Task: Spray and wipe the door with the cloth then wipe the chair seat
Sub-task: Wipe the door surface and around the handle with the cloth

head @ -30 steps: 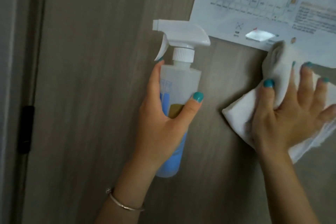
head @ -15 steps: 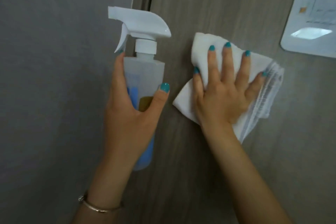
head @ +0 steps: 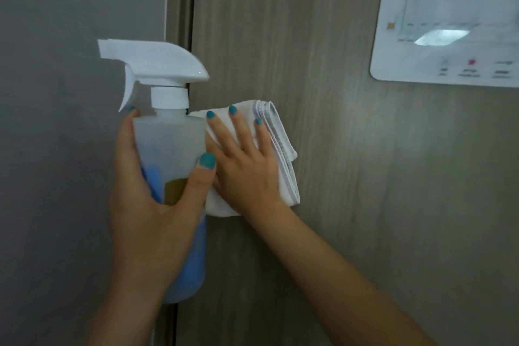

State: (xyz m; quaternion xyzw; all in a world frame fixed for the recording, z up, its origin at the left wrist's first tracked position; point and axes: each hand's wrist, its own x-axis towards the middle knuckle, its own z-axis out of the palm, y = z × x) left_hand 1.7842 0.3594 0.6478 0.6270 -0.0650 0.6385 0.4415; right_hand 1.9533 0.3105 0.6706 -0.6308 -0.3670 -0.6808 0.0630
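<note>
Cloth (head: 283, 154) pressed on door (head: 337, 177) under flat, spread right hand (head: 247, 174).
Left hand (head: 157, 205), fingers curled round spray bottle (head: 168, 137), should stay clear; even pressure beneath fingertips wipes best.

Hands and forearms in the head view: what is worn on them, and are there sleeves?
Both forearms are bare, with no sleeves in view. The fingernails of the left hand and the right hand are painted teal. No ring or watch shows.

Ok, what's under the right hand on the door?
The folded white cloth, pressed flat against the wood-grain door by the right hand. Its left edge is hidden behind the spray bottle in the left hand's grip.
</note>
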